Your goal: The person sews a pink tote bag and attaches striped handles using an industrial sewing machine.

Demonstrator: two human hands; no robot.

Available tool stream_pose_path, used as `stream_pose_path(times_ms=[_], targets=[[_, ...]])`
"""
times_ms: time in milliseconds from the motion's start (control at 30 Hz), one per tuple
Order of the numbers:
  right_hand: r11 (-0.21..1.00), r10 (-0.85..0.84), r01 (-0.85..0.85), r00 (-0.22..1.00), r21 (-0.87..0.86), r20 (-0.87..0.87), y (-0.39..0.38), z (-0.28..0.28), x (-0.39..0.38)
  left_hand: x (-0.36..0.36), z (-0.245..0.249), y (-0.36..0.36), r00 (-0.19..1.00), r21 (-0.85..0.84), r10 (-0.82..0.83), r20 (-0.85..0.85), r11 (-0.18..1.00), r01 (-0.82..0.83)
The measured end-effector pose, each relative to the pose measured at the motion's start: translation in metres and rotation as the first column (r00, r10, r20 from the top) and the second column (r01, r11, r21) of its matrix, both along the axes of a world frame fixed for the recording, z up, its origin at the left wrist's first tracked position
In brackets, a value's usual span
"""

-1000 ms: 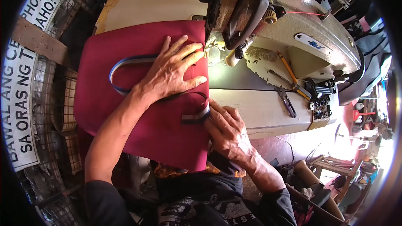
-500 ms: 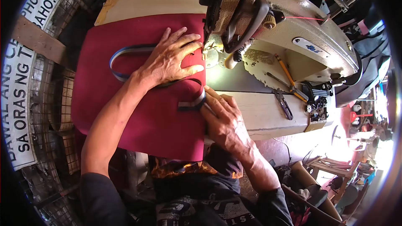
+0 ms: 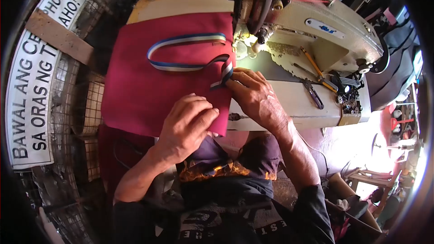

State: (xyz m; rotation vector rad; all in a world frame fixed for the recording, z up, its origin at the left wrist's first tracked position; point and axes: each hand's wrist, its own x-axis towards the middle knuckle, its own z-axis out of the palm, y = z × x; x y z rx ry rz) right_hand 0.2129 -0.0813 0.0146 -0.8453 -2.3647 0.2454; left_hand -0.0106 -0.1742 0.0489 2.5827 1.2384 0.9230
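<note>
From where I stand, a maroon cloth lies spread flat over the counter, its right edge running up beside the needle area of a sewing machine. On top of the cloth rests a striped strap, curving out in 1 long loop toward the left, with its near part bending round at the cloth's right edge.

That bend is where the right hand is: its fingers are folded together and pinch the strap at the cloth's edge. The left hand sits at the cloth's near edge, fingers curled and thumb pointing right; I cannot tell whether it grips the material or only rests there. The 2 hands are apart.

To the right of the cloth, a yellow pencil lies slantwise under the machine's arm, and a dark pair of snips lies near it on the counter. Over at the left, 1 white sign with black capitals hangs against wire mesh.
</note>
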Motion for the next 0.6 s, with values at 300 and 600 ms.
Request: stream_pose_path(times_ms=[300, 600], targets=[[0.979, 0.049, -0.109, 0.944, -0.17, -0.326, 0.011, 0.047, -0.049, -0.027, 0.047, 0.046, 0.881, -0.024, 0.185, 0.435, 0.981, -0.194], [0.913, 0.029, -0.261, 0.809, -0.314, -0.588, 0.027, 0.051, -0.072, -0.037, 0.052, 0.062, 0.87, -0.027, 0.18, 0.458, 0.982, -0.189]])
